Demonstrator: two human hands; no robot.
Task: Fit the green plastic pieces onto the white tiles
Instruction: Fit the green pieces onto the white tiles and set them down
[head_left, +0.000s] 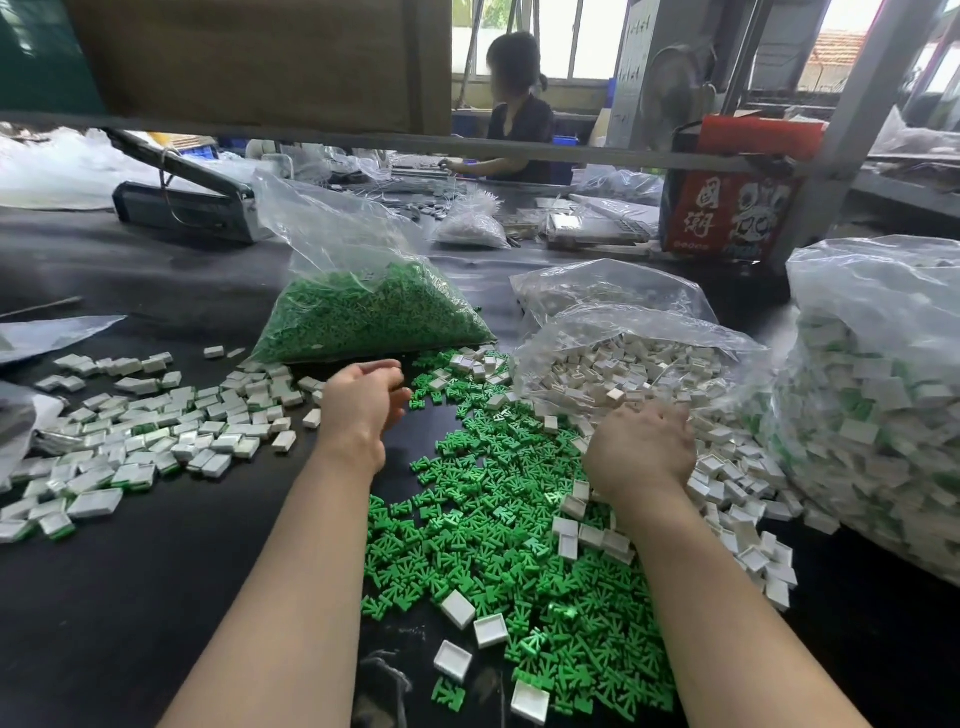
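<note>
Item: two bare forearms and hands, head view.

Left hand (361, 402) and right hand (641, 449) ungloved; no rings, watch, bracelet or bands visible on fingers or wrists. Forearms uncovered along whole visible length, no sleeve edge in frame. Slender build, smooth outline, knuckles faintly marked. Nails not discernible.

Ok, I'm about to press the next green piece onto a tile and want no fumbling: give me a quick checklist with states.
1. Loose green pieces within reach between the arms: ok.
2. Empty white tiles near right hand: ok.
3. Right hand holding a tile: cannot tell, fingers hidden.
4. Left hand holding a green piece: cannot tell.
5. Finished tiles kept apart at left: ok.
</note>
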